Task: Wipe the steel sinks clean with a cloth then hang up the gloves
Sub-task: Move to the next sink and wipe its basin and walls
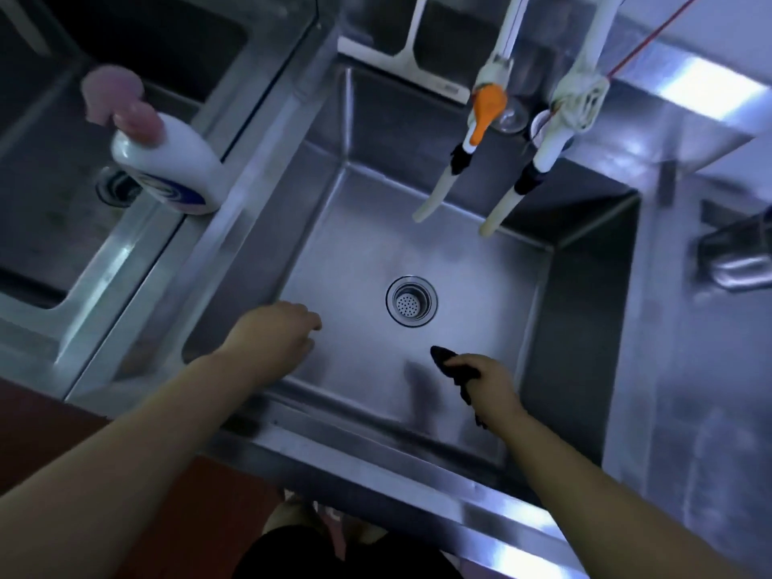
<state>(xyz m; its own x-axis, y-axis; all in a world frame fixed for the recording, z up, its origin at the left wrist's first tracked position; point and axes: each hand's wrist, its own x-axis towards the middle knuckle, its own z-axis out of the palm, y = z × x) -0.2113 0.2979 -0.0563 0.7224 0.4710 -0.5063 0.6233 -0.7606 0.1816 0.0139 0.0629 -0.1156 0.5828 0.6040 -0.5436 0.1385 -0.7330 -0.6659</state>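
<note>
The right hand [491,380] grips a dark cloth [453,365] low in the middle sink [355,252]; the left hand [280,328] hovers beside it, fingers loose. Wiping seems underway; no gloves in view, hanging remains.

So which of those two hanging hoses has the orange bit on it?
The left hose, nearer the soap bottle. An orange piece sits on its pipe; the right hose has only white wrapping above it.

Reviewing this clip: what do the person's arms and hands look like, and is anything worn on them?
Both forearms are bare, no sleeves in view. The left hand and right hand wear no gloves. No watch, ring or markings can be made out.
</note>
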